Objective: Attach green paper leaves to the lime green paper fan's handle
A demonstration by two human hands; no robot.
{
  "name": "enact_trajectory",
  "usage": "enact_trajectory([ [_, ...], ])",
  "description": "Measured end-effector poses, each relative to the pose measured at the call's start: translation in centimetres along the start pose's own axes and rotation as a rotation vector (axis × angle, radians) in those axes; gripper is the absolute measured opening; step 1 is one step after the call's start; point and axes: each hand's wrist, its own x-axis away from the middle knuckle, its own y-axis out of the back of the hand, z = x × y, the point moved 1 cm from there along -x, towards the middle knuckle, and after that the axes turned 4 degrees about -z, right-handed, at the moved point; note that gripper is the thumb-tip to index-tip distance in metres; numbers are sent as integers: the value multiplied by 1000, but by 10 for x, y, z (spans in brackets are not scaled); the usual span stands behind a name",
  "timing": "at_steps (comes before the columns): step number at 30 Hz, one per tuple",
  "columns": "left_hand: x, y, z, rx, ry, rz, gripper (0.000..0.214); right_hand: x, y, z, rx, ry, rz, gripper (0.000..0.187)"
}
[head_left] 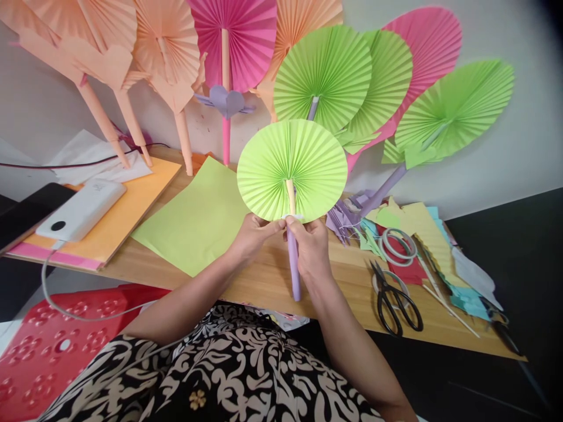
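In the middle of the head view I hold up a round, pleated light-green paper fan [264, 170]. Its handle [293, 275] is a rolled paper tube, purple below and cream at the top. My left hand [261, 237] pinches a small white strip [301, 218] across the handle, just beneath the pleats. From the other side, my right hand [310, 243] closes round the handle, its thumb pressed on the same spot. Both thumbs nearly meet there. What the curled fingers behind the handle touch is hidden.
Finished paper fans [323, 70] lean against the wall. A green sheet [197, 217] lies left on the wooden table [347, 275]. Black scissors [391, 305], tape rolls [398, 245] and paper scraps are at right. A white power bank [83, 205] rests on orange card, its cable trailing over the edge.
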Motion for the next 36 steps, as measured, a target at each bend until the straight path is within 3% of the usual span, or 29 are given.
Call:
enact_trajectory([
  [5,0,-3,0,46,4,23,34,0,-1,-1,53,38,-20,22],
  [8,-1,-4,1,67,5,-53,29,2,-1,-2,86,33,-11,24],
  [18,-5,-4,3,148,-11,-191,23,24,29,-13,111,11,268,38],
  [21,-4,-3,6,129,8,-206,24,38,36,-22,132,-34,251,44],
  [25,-3,-5,5,122,12,-173,25,47,41,-32,112,-94,213,37],
  [36,-5,-2,19,116,59,-132,38,45,48,-45,-2,-121,187,28],
])
